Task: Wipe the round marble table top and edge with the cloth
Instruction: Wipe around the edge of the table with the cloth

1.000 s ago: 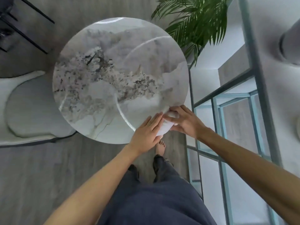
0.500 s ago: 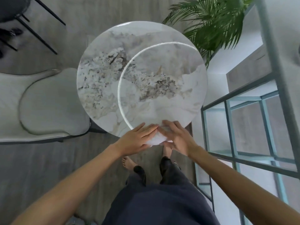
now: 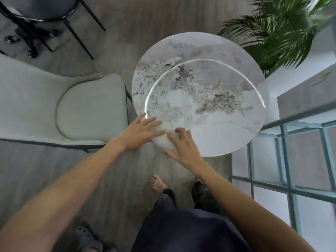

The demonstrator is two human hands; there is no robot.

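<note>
The round marble table (image 3: 214, 99) has a glossy grey-white veined top with a bright curved reflection on it. A white cloth (image 3: 164, 140) is folded over the table's near-left edge. My left hand (image 3: 140, 132) lies flat on the cloth's left side, fingers spread toward the top. My right hand (image 3: 183, 147) presses the cloth's right side against the rim, fingers bent over it. Most of the cloth is hidden under both hands.
A pale upholstered chair (image 3: 78, 108) stands close to the table's left side. A palm plant (image 3: 278, 33) overhangs the far right. A metal-and-glass shelf frame (image 3: 291, 153) runs along the right. Black chair legs (image 3: 54, 33) stand at far left. My bare foot (image 3: 158, 183) is below the table.
Both hands have slid the cloth along the near rim from the right side toward the left side. The view has shifted, so the table now sits further right.
</note>
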